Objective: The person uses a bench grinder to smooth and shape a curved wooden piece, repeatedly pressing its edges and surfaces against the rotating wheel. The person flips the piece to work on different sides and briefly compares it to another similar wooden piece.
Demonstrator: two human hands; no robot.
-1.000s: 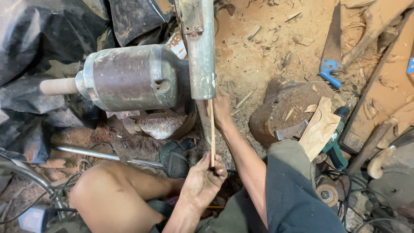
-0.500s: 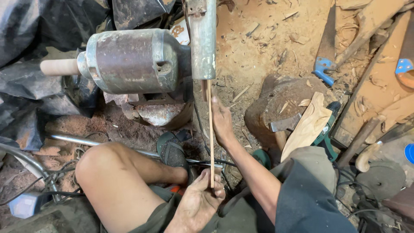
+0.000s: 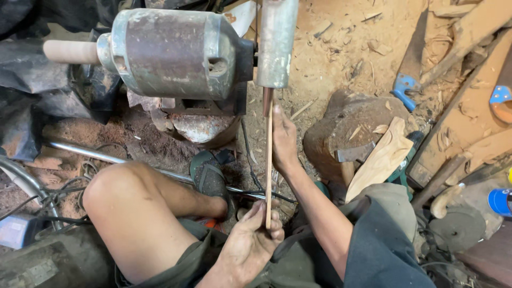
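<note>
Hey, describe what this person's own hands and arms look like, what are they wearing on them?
Both are bare: no gloves, no rings, watch or bands that show. The left hand looks grimy with dust. The right hand leads to a forearm uncovered up to a dark grey-blue sleeve near the shoulder.

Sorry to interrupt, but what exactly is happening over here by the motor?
A person sits on a sawdust-strewn floor holding a thin wooden stick end-on against the grey drum mounted on a rusty electric motor. The left hand grips the stick's near end, while the right hand steadies it close to the drum. A hatchet rests on a wood block nearby.
</note>
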